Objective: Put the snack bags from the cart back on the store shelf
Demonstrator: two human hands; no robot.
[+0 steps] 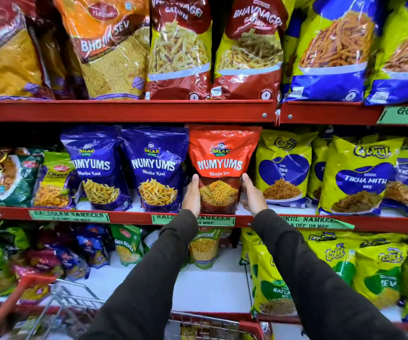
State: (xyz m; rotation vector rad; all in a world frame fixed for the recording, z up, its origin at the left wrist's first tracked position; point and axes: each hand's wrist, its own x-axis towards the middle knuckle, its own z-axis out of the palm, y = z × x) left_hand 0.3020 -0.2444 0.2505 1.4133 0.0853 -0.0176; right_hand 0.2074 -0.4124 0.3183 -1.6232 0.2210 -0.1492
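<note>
Cart [250, 327] rim sits lowest, under both sleeves. Upright on the middle shelf [129, 217], the red Numyums bag [222, 165] stands pressed between the left hand [191, 196] and right hand [253, 197], fingers flat along its lower sides, between a purple Numyums bag [156, 168] and yellow Gokul bag [282, 168].

Red Numyums bag [221, 168], two purple ones [155, 168] beside; yellow-blue Gokul bags [282, 168]; red shelf edges [124, 110], green labels [69, 215]; dark sleeves [163, 266].
</note>
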